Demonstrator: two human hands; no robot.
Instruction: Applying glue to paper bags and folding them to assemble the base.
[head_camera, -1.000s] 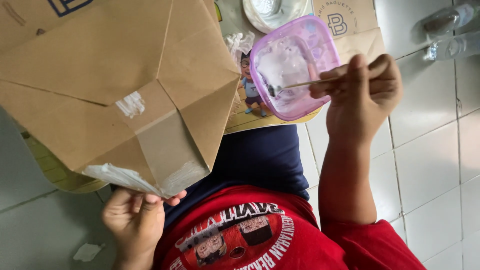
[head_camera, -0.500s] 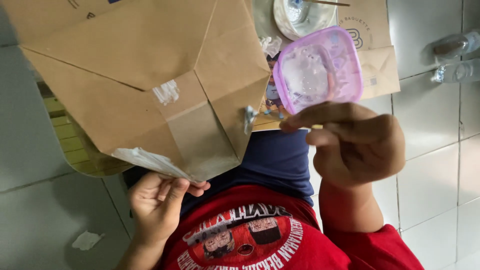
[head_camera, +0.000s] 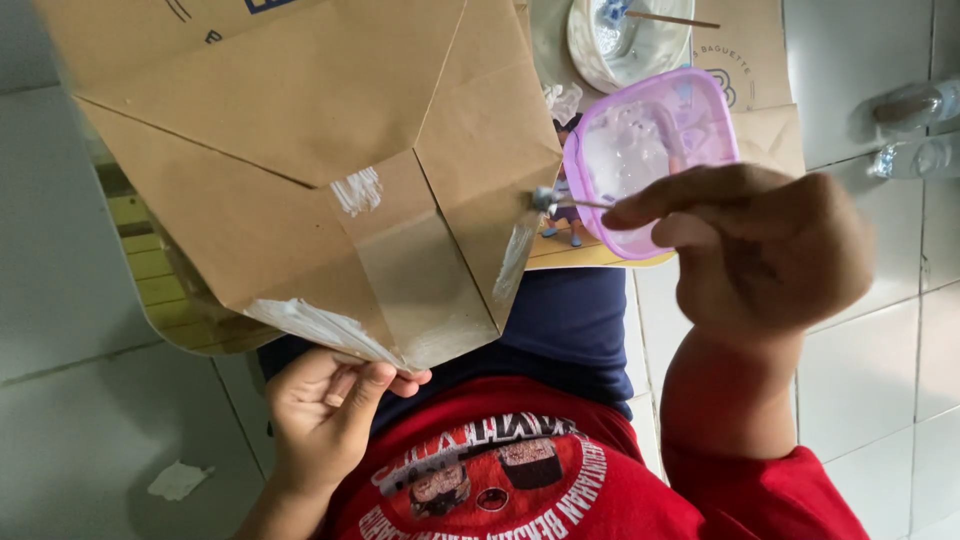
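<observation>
Head view, looking down: one brown paper bag (head_camera: 300, 150), one small brush (head_camera: 560, 201), one purple tub (head_camera: 650, 150), one white bowl (head_camera: 625, 40) and two hands. The bag fills the picture from 9 to 12 o'clock, its folded bottom turned toward the camera and its long axis running from 11 o'clock down to its corner near 6 o'clock; white paste streaks show on the flaps, one patch at centre, one along the lower edge, one on the right flap. The left hand (head_camera: 325, 415), at 7 o'clock, is closed on that lower corner, thumb and fingers pinching the pasted edge. The right hand (head_camera: 750, 250), at 3 o'clock, is curled tight round the brush handle, forefinger stretched along it; the brush lies almost level, pointing toward 9 o'clock, its grey tip touching the bag's right flap. The tub sits just beyond the right hand at 1 o'clock, partly covered by the fingers, with whitish paste inside. The bowl at 12 o'clock is cut off by the top edge, a thin stick (head_camera: 670, 19) resting across it. Two clear bottles (head_camera: 915, 130) at 2 o'clock are blurred and cut by the right edge. Most of the brush handle is hidden in the fist, and the bag's top runs out of view
</observation>
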